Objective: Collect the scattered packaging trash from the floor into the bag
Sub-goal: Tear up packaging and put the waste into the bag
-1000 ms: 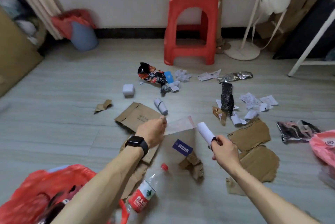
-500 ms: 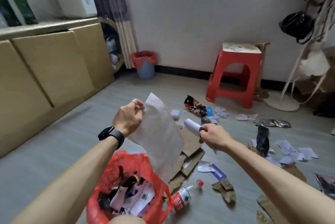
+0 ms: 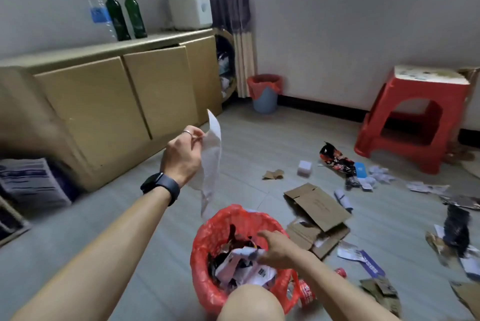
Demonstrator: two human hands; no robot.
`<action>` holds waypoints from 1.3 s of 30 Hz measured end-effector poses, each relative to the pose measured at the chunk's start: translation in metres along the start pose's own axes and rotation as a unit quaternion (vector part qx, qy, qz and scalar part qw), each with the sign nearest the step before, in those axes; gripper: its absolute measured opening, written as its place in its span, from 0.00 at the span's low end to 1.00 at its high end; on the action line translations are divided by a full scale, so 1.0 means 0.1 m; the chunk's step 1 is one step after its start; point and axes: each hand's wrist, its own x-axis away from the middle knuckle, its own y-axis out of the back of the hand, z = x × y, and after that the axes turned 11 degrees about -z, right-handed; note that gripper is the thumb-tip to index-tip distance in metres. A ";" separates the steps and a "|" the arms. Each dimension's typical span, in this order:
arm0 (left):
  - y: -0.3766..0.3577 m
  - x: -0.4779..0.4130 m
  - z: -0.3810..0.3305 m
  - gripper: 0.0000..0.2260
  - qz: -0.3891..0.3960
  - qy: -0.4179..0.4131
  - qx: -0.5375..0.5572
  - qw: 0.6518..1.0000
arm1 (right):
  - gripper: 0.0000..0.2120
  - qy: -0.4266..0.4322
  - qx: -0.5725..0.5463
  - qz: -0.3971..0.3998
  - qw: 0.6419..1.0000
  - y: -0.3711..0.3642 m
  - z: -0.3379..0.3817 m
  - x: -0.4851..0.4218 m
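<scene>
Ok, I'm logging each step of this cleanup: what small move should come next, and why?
Probably lower the left hand and drop the white sheet into the red bag: the sheet hangs pinched just above the bag's open mouth, and the right hand is down over the trash inside.

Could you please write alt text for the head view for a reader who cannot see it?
The left hand holds a white sheet above a red bag of trash; the right hand is in the bag's mouth. Cardboard and wrappers litter the floor.
</scene>
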 end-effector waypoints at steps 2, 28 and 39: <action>-0.07 0.02 -0.13 0.06 0.027 -0.015 0.004 1.000 | 0.41 0.003 -0.002 -0.004 1.000 0.09 -0.04 0.05; -1.61 0.92 -2.79 0.19 0.254 0.041 0.313 0.914 | 0.04 -0.127 -0.427 -0.482 0.754 1.95 -2.16 1.74; -1.99 1.63 -2.58 0.12 0.438 0.214 0.361 0.795 | 0.06 -0.166 -0.555 -0.472 0.664 1.87 -2.56 1.77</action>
